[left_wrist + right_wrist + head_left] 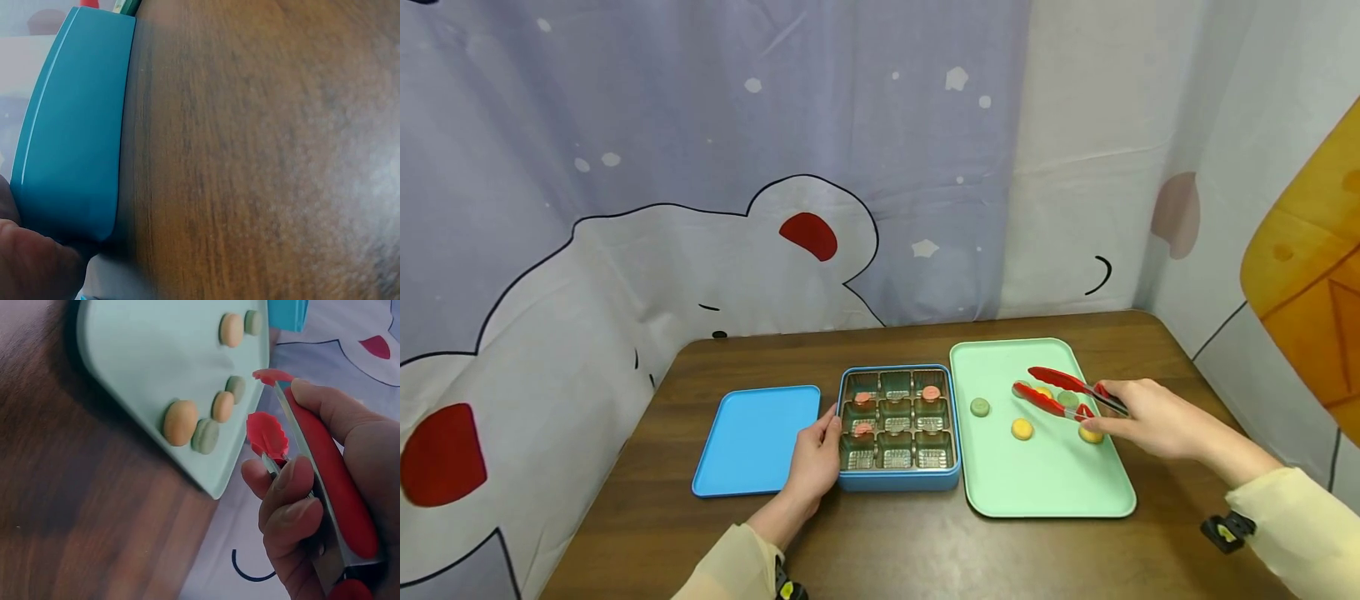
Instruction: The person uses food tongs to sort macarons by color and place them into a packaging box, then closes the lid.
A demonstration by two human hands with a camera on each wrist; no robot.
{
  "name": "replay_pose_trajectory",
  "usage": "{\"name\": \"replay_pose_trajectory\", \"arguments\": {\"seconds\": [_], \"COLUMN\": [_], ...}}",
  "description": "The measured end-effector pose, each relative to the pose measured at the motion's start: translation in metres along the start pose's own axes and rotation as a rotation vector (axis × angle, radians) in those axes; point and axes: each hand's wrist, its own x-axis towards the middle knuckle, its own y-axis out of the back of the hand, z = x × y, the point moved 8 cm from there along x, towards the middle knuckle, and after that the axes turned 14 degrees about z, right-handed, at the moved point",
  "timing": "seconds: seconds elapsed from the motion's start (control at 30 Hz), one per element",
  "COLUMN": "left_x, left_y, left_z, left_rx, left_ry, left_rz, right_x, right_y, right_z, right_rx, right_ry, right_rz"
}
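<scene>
My right hand (1142, 417) grips a pair of red-tipped tongs (331, 469) above the pale green tray (1037, 492). The tong tips stand apart, and no macaron shows between them in the right wrist view. On the tray lie several macarons, such as a green macaron (980, 407) and a yellow macaron (1022, 429). My left hand (815, 462) holds the left side of a blue box (898, 482), its thumb by the rim. Pink macarons (931, 393) sit in the box's clear insert: back left, back right and middle left compartments.
A flat blue lid (756, 442) lies on the brown wooden table (880, 550), left of the box. The tray stands close against the box's right side. Behind the table hangs a printed curtain (925, 167), which also runs along both sides.
</scene>
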Motion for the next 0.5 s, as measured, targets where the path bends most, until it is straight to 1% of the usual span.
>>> {"name": "replay_pose_trajectory", "arguments": {"seconds": [0.2,0.33,0.5], "left_x": [0.0,-0.001,0.0], "left_y": [-0.001,0.0,0.002], "left_z": [0.001,0.002,0.002], "left_rx": [0.017,0.013,0.043], "left_ry": [-0.006,-0.007,-0.023], "left_rz": [0.002,0.003,0.018], "right_x": [-0.002,-0.004,-0.006], "right_y": [-0.005,-0.005,-0.006], "right_z": [0.009,0.011,0.014], "right_rx": [-0.012,-0.019,-0.027], "right_ry": [-0.025,-0.021,-0.015], "right_rz": [-0.03,-0.031,-0.03]}}
